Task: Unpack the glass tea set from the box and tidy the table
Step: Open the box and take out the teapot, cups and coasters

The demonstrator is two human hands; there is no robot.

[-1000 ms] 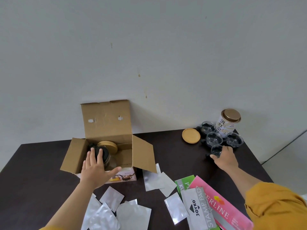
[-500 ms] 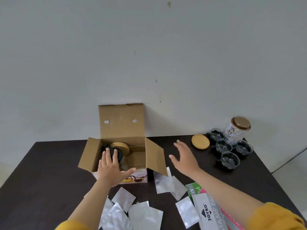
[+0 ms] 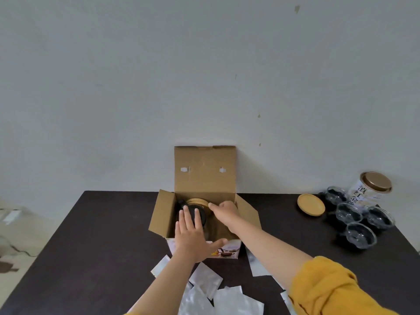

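An open cardboard box (image 3: 204, 171) stands mid-table with its lid flap up against the wall. Inside it lie a dark glass teapot (image 3: 200, 214) and a stack of wooden coasters (image 3: 197, 201). My left hand (image 3: 193, 237) rests flat over the box's front edge, fingers spread, thumb on the printed front. My right hand (image 3: 223, 211) reaches into the box beside the coasters; its fingertips touch them, grip unclear. Several glass cups (image 3: 360, 230) sit in a cluster at the right, next to a single wooden coaster (image 3: 311, 204).
A labelled jar with a gold lid (image 3: 369, 189) stands behind the cups near the wall. Several white plastic pouches (image 3: 205, 279) lie scattered on the dark table (image 3: 102, 235) in front of the box. The table's left edge drops to the floor.
My right hand left the cups at the right, crossed the table and went into the box. My left hand stayed on the box's front. The view shifted so the box sits more central.
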